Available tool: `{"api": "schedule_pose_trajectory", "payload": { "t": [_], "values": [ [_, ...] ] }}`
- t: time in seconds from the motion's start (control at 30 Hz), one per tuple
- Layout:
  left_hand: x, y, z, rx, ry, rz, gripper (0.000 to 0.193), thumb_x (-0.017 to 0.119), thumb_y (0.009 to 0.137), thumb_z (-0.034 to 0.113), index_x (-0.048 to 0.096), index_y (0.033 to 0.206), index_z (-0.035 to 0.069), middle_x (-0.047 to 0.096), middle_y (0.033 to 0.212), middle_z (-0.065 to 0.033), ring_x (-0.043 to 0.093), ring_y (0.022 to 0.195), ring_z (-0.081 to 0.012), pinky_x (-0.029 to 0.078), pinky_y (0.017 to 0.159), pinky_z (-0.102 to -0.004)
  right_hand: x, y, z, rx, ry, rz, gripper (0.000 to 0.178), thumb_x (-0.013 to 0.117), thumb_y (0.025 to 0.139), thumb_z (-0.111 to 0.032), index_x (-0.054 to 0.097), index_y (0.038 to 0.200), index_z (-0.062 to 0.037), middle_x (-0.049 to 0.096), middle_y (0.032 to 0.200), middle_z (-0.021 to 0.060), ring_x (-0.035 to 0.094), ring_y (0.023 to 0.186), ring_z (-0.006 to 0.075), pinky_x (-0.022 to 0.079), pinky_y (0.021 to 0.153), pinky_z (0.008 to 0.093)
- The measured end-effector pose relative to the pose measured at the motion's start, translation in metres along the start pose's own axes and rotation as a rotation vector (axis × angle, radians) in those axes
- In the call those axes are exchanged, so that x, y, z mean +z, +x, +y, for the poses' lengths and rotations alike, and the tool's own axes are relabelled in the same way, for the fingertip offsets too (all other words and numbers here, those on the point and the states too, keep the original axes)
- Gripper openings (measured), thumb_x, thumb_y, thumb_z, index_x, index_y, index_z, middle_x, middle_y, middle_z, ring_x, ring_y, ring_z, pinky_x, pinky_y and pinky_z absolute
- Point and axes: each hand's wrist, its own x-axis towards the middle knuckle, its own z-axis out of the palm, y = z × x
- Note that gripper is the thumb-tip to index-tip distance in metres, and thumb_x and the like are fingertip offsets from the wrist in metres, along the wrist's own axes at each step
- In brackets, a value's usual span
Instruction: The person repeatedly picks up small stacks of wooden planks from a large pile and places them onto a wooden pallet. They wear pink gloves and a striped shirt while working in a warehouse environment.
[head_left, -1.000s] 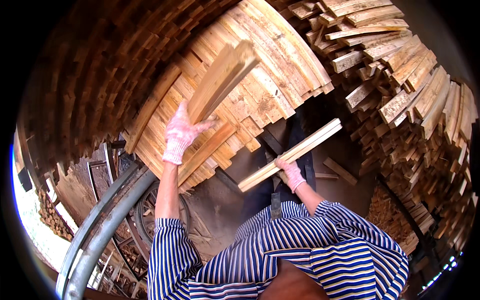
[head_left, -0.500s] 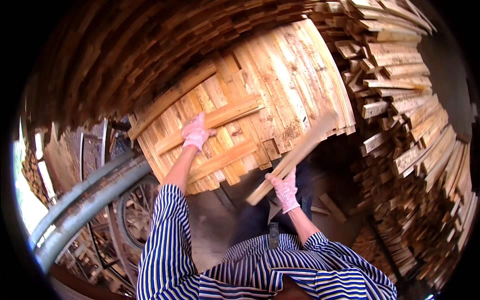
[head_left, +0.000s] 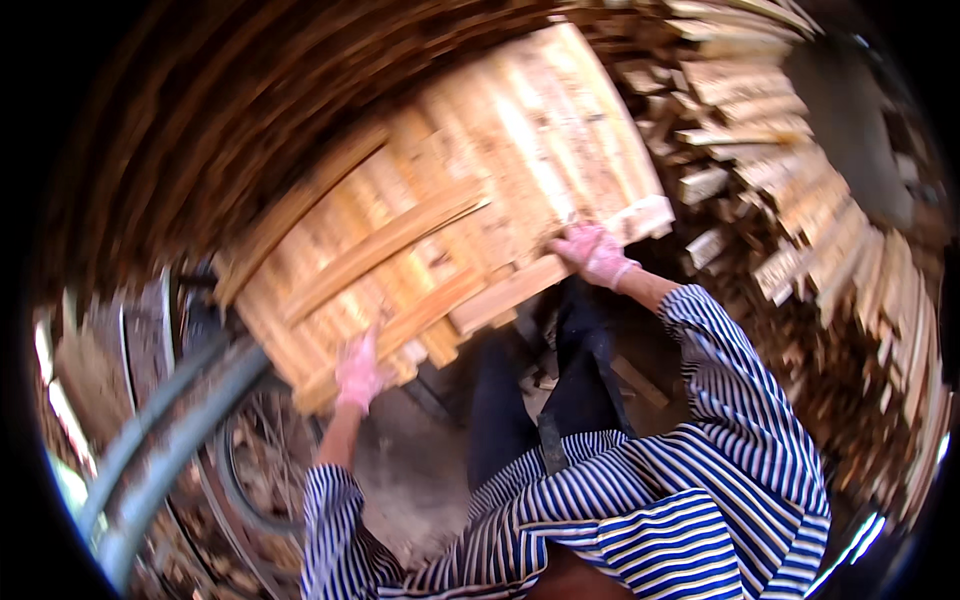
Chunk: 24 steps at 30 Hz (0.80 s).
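Note:
My right hand (head_left: 595, 255), in a pink-and-white knit glove, grips a wooden plank (head_left: 515, 292) laid along the near edge of a layer of side-by-side boards (head_left: 500, 130). Its fingers curl over the plank's top. My left hand (head_left: 362, 372), gloved alike, is at the near left edge of the layer, close to the end of a short crosswise board (head_left: 430, 308); motion smears its fingers. A longer crosswise board (head_left: 385, 248) lies across the middle of the layer, and another crosswise board (head_left: 305, 215) runs along its far left side.
Stacked boards (head_left: 190, 150) rise behind the layer. On the right stands a tall, uneven pile of lumber (head_left: 780, 190). Curved grey metal pipes (head_left: 190, 420) and a wheel (head_left: 235, 470) are at the left. A loose wood piece (head_left: 640, 382) lies on the floor by my legs.
My right hand has moved up and away from me, bringing its plank from the air onto the near edge. My left hand has left the middle crosswise board and come nearer.

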Motion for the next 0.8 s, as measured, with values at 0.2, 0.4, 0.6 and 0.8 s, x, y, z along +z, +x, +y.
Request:
{"api": "schedule_pose_trajectory", "payload": {
  "t": [0.2, 0.4, 0.6, 0.8],
  "values": [
    [0.035, 0.013, -0.003, -0.182, 0.033, -0.029, 0.084, 0.080, 0.077, 0.016, 0.044, 0.153, 0.020, 0.055, 0.144, -0.0131, 0.054, 0.132, -0.0345, 0.047, 0.109, -0.0430, 0.012, -0.009, 0.027, -0.021, -0.042, 0.006, 0.032, 0.062, 0.086, -0.016, 0.066, 0.118, -0.0204, 0.066, 0.110, 0.0108, 0.064, 0.109, 0.0305, 0.050, 0.096, 0.0442],
    [0.025, 0.013, 0.000, -0.152, 0.049, -0.008, 0.083, 0.086, 0.075, 0.027, 0.048, 0.149, 0.025, 0.060, 0.135, -0.0114, 0.059, 0.126, -0.0325, 0.051, 0.103, -0.0447, 0.014, -0.015, 0.037, 0.009, -0.046, 0.048, 0.035, 0.066, 0.083, -0.018, 0.065, 0.117, -0.0180, 0.066, 0.115, 0.0111, 0.064, 0.111, 0.0309, 0.051, 0.094, 0.0456],
    [-0.066, 0.047, 0.021, 0.011, 0.076, 0.207, 0.078, 0.077, 0.085, 0.047, 0.045, 0.152, 0.021, 0.054, 0.148, -0.0133, 0.055, 0.134, -0.0320, 0.041, 0.117, -0.0441, -0.055, 0.027, -0.050, -0.002, 0.040, -0.055, 0.084, 0.088, 0.071, -0.044, 0.053, 0.142, -0.0156, 0.057, 0.138, 0.0183, 0.057, 0.126, 0.0350, 0.045, 0.104, 0.0527],
    [-0.081, 0.134, 0.005, -0.137, 0.262, 0.238, 0.079, 0.082, 0.079, 0.033, 0.047, 0.149, 0.020, 0.055, 0.146, -0.0125, 0.048, 0.140, -0.0328, 0.034, 0.119, -0.0482, -0.066, 0.169, -0.129, -0.134, -0.090, 0.399, 0.059, 0.067, 0.090, -0.012, 0.050, 0.147, -0.0166, 0.060, 0.139, 0.0190, 0.058, 0.129, 0.0334, 0.034, 0.118, 0.0569]
  ]
}}
